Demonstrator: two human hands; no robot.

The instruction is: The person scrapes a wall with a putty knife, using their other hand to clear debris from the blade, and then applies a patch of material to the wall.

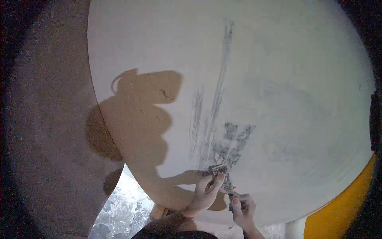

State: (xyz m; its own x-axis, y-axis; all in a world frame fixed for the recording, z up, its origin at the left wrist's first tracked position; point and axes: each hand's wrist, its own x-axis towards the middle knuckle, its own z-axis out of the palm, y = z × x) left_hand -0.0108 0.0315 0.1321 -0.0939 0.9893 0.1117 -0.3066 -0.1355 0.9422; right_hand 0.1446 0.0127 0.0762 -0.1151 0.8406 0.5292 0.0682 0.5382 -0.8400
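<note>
A large pale curved panel (302, 131) fills most of the view, with dark grey putty-like smears (230, 145) dragged over its middle. My left hand (203, 195) is closed on a small flat scraper (218, 170) with grey paste on it, thumb on top, close to the lower end of the smears. Just right of it, my right hand (244, 208) wraps round the handle of a dark putty knife (231, 201). Its blade is hard to make out against the grey marks. Both hands are close together near the panel's lower edge.
A dull brownish curved surface (51, 119) stands along the left. Below it shows a light, blotchy floor (121, 209) with a small wooden piece (158, 212). An orange curved surface (342, 203) lies at the lower right. My shadow falls across the panel's left part.
</note>
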